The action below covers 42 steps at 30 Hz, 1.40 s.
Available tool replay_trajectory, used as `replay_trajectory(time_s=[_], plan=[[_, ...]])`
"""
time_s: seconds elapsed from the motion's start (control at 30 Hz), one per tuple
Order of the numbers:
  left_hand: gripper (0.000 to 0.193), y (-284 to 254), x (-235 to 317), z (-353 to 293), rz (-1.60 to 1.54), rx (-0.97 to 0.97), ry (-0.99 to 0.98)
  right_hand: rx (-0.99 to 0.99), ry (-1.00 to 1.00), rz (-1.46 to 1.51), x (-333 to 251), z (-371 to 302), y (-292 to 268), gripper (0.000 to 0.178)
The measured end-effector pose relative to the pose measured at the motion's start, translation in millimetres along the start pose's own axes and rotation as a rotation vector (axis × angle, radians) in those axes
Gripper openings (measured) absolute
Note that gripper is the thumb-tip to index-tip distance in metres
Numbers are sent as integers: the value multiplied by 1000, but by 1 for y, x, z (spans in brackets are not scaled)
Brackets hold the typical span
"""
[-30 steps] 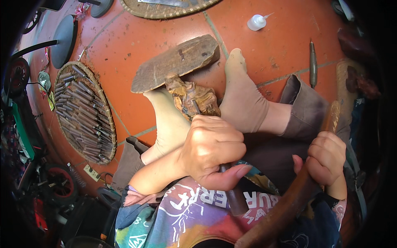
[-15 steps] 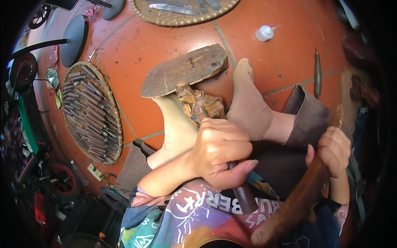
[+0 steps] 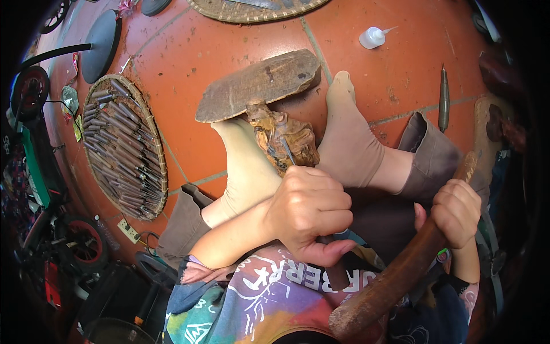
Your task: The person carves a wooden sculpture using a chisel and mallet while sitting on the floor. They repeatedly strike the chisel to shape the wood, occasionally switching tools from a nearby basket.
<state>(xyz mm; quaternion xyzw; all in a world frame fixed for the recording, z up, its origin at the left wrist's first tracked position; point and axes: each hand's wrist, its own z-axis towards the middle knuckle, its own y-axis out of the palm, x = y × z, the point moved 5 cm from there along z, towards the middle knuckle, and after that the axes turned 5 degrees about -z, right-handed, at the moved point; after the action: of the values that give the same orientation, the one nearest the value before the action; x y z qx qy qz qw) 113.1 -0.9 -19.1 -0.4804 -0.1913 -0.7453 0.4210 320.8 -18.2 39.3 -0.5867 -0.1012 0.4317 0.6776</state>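
Observation:
My left hand (image 3: 312, 215) is closed around the dark handle of a carving chisel (image 3: 339, 276). The narrow metal blade reaches up from the fist to a brown and yellow carved piece of wood (image 3: 278, 132), where its tip appears to touch. That carving lies between my two socked feet, its upper end against a thick wooden board (image 3: 258, 87). At the right, my right hand (image 3: 457, 212) grips the thinner end of a long wooden club mallet (image 3: 395, 281). The mallet's thick end points down and left, below the chisel handle and close to it.
A round woven tray (image 3: 164, 172) full of wooden-handled chisels lies at the left. Another woven tray (image 3: 258, 16) with metal blades is at the far edge. A white squeeze bottle (image 3: 372, 38) and a dark pointed tool (image 3: 444, 100) lie on the tiles. Parked wheels (image 3: 86, 246) line the left.
The mallet's thick end has swung a little left, toward the chisel handle. More of the chisel blade shows against the carving. The whole view has shifted slightly.

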Motion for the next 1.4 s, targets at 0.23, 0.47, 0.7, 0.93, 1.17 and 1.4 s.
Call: replay_trajectory(time_s=[0.23, 0.47, 0.7, 0.93, 1.17, 1.4], plan=[[27, -15, 0, 6, -73, 93, -76, 2, -67, -46, -2, -3, -1, 26], [28, -13, -4, 12, -55, 107, -76, 37, -57, 30, 8, 7, -5, 29], [45, 34, 37, 10, 76, -115, -155, -87, 88, -54, -22, -21, -41, 30], [28, 1, 43, -66, 204, 99, -896, -444, 929, 264, -20, -79, -23, 44], [36, -78, 78, -122, -54, 780, -850, -249, 1474, 927, -6, -138, 39, 45], [41, -85, 82, -113, -158, 959, -596, -208, 1435, 978, 1, -141, 46, 41]])
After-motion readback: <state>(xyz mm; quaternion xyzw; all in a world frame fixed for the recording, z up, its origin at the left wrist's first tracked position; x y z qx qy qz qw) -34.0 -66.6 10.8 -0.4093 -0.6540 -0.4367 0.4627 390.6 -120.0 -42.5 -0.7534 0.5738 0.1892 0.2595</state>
